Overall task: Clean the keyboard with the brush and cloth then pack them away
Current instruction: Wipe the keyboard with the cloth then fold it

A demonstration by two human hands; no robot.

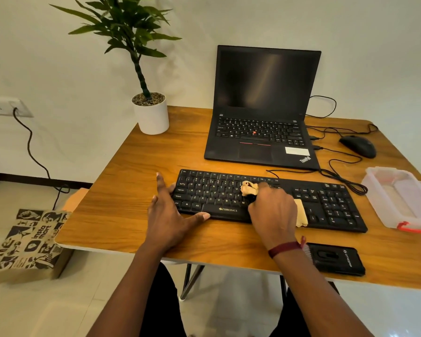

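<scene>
A black keyboard (326, 203) lies across the wooden table (136, 171). My right hand (272, 210) rests on its middle keys, shut on a beige cloth (249, 188); cloth ends stick out above the fingers and to the right of the palm. My left hand (170, 210) lies spread flat at the keyboard's left end, thumb along its front edge. A black brush (336, 260) with pale bristles at its left end lies near the table's front edge, partly behind my right wrist.
An open black laptop (265, 105) stands behind the keyboard. A black mouse (359, 145) and cables lie at the back right. A clear plastic box (396, 198) with a red latch sits at the right edge. A potted plant (152, 115) stands back left. A paper bag (27, 242) is on the floor.
</scene>
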